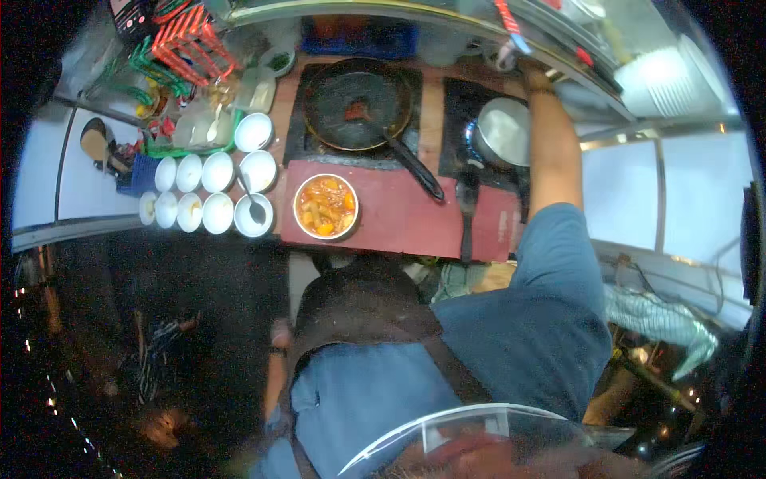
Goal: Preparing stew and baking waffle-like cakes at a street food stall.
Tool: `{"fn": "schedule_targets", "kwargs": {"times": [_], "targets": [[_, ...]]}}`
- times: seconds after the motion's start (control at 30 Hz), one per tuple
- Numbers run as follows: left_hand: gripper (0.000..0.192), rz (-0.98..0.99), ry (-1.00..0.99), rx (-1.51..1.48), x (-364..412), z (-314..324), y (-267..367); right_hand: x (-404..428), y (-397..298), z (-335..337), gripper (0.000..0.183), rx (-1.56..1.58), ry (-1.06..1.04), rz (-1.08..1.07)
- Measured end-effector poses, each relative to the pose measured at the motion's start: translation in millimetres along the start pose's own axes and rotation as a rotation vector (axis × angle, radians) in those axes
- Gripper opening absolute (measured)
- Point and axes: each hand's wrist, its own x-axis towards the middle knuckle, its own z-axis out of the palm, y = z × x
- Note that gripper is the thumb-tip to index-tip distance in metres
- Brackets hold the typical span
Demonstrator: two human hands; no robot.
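My right hand (pixel 535 75) reaches to the far right beyond the stove, beside a shiny object (pixel 506 55) near a red and blue handle; blur hides its fingers. Low at my left side hangs my left hand (pixel 280 334), dim and away from the counter. A white bowl (pixel 325 206) of orange-red soup with chunks stands on a red mat (pixel 395 209). Behind it, a dark frying pan (pixel 359 105) with a little red residue sits on a burner, its black handle angled towards me. A metal pot (pixel 504 132) is on the right burner beside a blue flame.
Several small white bowls (pixel 217 172) stand in rows at the left, one holding a dark spoon (pixel 256 211). Behind them are a green tray (pixel 191 152) with containers and red and green plastic baskets (pixel 191 45). White stacked containers (pixel 664 81) are at the upper right.
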Motion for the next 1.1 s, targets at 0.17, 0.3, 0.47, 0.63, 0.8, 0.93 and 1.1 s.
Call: {"fn": "schedule_targets", "kwargs": {"times": [0.17, 0.3, 0.47, 0.63, 0.8, 0.93, 1.1], "targets": [[0.039, -0.226, 0.268, 0.247, -85.9, -3.2, 74.5, 4.4, -77.6, 51.2, 0.055, -0.18, -0.041, -0.152], [0.033, -0.368, -0.041, 0.026, -94.6, 13.4, 95.0, -9.8, -68.7, 29.1, 0.055, -0.272, -0.019, -0.25], [0.033, -0.424, -0.102, -0.329, -109.6, 24.0, 70.4, -22.6, -69.6, -9.3, 0.055, -0.445, -0.047, -0.335], [0.029, -0.661, -0.151, -0.271, -113.5, -17.9, 11.8, -77.6, -107.8, -47.6, 0.055, -0.701, -0.145, -0.518], [0.021, -0.739, 0.559, -0.837, 22.9, -267.4, -17.2, -218.3, -211.1, -130.3, 0.055, -1.031, -0.185, -0.701], [0.02, -0.069, 0.613, -0.8, 67.3, -357.2, -25.2, -291.1, -344.8, -79.6, 0.028, -0.28, -0.615, -0.937], [0.074, 0.187, 0.308, -0.882, 117.6, -376.0, -11.9, -383.2, -516.4, -18.1, 0.024, 0.336, -0.659, -1.287]]}}
